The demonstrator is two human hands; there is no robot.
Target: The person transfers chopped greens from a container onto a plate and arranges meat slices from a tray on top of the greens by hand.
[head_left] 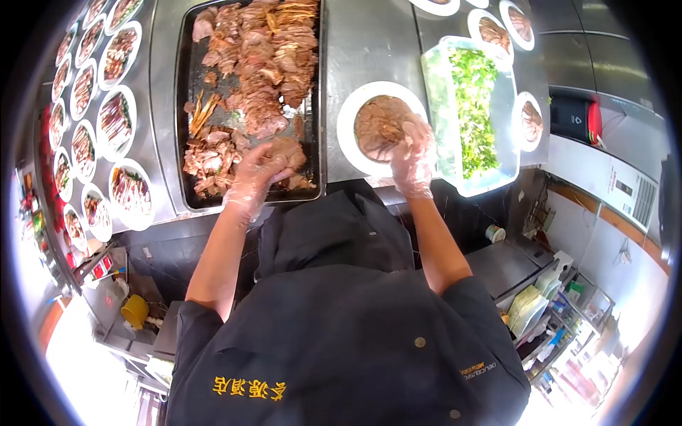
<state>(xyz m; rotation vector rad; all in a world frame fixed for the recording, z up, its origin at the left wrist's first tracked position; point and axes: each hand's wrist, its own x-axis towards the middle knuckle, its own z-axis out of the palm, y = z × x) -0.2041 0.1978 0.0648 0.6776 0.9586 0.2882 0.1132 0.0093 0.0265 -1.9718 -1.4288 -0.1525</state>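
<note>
My left hand (pixel 254 176), in a clear plastic glove, is at the near edge of a black tray (pixel 322 106), its fingers closed around sliced meat (pixel 288 154). In the same tray lie long overlapping rows of brown sliced meat (pixel 259 64) and a looser pile of pieces (pixel 213 157). My right hand (pixel 414 157), gloved too, is over the right rim of a white plate (pixel 348 142). Its curled fingers touch the right side of a round layer of meat slices (pixel 376 126) on that plate. Whatever those fingers hold is hidden.
Right of the plate stands a clear plastic tub (pixel 513 160) of chopped green herbs (pixel 474 106). Several plated meat portions (pixel 117 124) fill the left of the steel counter (pixel 165 142). More plates (pixel 494 32) stand at the far right. Below right is a shelf rack (pixel 554 334).
</note>
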